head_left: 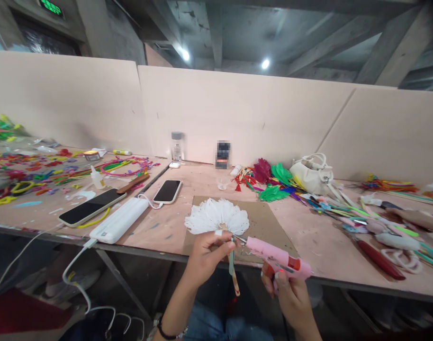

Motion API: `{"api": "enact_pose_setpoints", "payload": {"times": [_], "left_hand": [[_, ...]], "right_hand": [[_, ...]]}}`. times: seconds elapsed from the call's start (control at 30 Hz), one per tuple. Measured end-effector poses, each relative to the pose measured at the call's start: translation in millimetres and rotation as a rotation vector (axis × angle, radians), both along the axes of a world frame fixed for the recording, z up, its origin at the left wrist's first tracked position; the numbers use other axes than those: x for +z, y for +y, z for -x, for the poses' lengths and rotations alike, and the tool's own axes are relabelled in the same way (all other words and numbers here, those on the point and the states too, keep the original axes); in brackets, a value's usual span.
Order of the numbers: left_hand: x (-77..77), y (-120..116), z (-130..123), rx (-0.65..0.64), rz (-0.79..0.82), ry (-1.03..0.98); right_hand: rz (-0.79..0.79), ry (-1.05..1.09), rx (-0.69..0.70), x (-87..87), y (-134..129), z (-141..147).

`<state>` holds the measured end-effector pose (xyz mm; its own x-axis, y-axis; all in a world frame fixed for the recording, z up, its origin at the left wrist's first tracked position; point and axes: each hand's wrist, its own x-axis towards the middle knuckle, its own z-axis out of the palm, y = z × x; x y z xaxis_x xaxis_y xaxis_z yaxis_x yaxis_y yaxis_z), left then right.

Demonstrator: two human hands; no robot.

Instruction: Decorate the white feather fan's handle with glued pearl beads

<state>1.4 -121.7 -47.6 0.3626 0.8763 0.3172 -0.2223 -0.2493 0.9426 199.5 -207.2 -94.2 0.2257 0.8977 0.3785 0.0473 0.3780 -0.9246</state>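
Note:
My left hand (209, 255) is closed, thumb against fingers, on a thin stick (232, 265). The stick hangs past the table edge, pale green higher up and wood-coloured at its lower end. Just beyond these fingers, a white pleated fan (216, 215) with a lacy edge lies spread on a brown cardboard sheet (269, 222). In my right hand (291, 296) is a pink hot glue gun (276, 255), gripped by its handle with a small red light showing. Its metal nozzle points left and reaches my left fingertips; whether it touches the stick I cannot tell.
Left of the cardboard lie a white power bank (119, 220) with cables and two phones, one near (88, 207), one farther (167, 191). A clear bottle (176, 147) stands by the partition. Coloured feathers (273, 182), a white bag (311, 175) and red-handled tool (380, 259) are right.

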Motion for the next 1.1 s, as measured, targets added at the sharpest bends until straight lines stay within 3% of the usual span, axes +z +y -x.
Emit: {"api": "enact_pose_setpoints", "payload": {"times": [1.1], "left_hand": [[-5.8,0.6,-1.3,0.012,0.056,-0.044]], "right_hand": [[-0.015,-0.028,0.024,-2.4,1.3,-2.0]]}}
